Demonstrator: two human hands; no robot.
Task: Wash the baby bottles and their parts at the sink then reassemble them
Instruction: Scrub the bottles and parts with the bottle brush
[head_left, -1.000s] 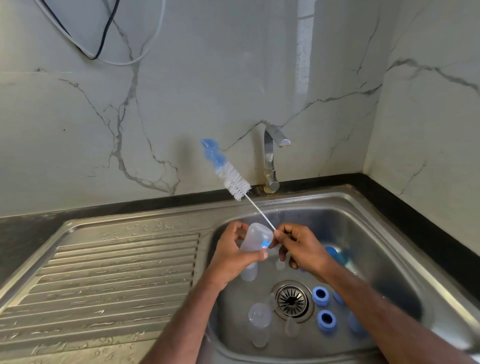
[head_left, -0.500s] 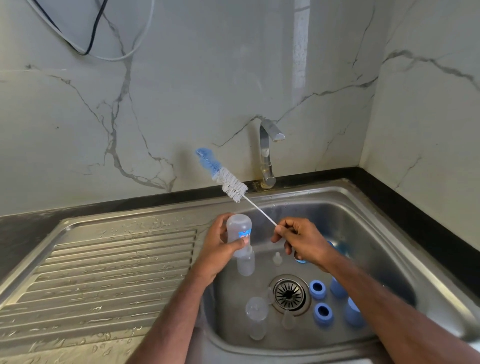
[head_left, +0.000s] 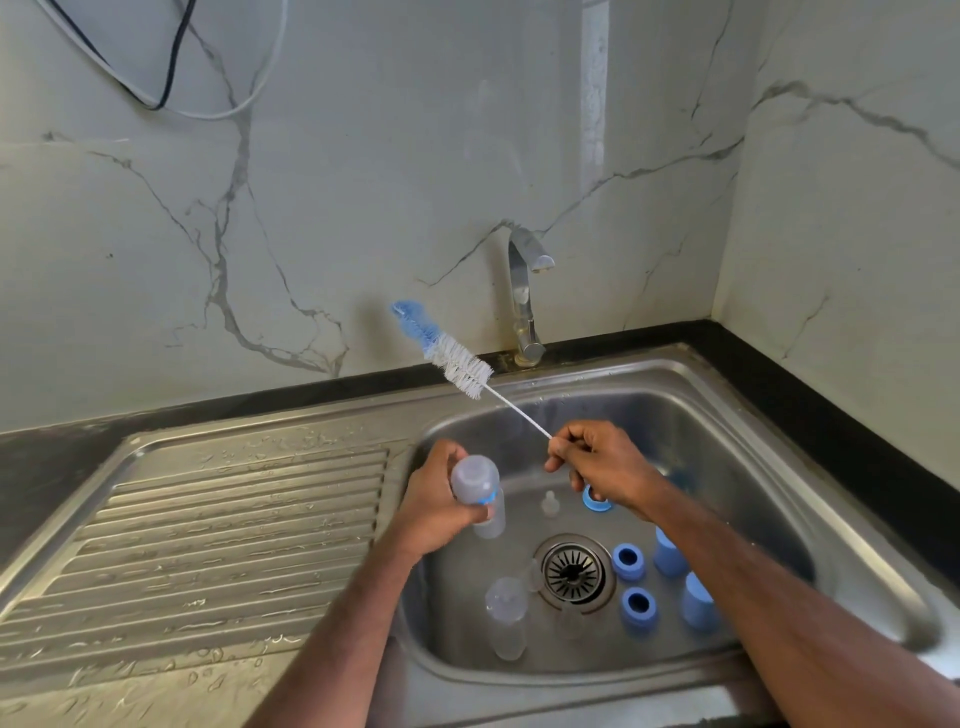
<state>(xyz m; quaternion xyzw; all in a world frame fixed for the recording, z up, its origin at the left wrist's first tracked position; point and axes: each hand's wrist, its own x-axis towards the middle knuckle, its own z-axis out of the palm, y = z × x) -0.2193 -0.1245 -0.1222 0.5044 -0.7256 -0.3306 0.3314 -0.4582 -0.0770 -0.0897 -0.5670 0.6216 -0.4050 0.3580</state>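
From the head camera, the left hand (head_left: 435, 506) curls its fingers round one clear bottle (head_left: 475, 480), held over the left part of the sink (head_left: 737, 415) with its closed base end turned up toward the camera. The right hand (head_left: 602, 462) pinches the thin white stem of one brush (head_left: 457, 358) between thumb and fingertips, the other fingers curled in; the brush slants up and left, its white bristles and blue tip over the sink's back rim, apart from the bottle.

On the sink floor lie a second clear bottle (head_left: 506, 623) near the front wall, left of the drain (head_left: 574, 569), and another clear bottle (head_left: 491, 519) standing partly behind the held one. Three blue rings show: two (head_left: 628, 561) (head_left: 639, 605) just right of the drain, one (head_left: 595, 501) partly under the right hand. Two blue caps (head_left: 669, 556) (head_left: 698, 605) stand further right. One small clear teat (head_left: 549, 503) sits behind the drain. One tap (head_left: 524, 296) rises at the back; the ribbed drainer (head_left: 234, 545) on the left is wet.
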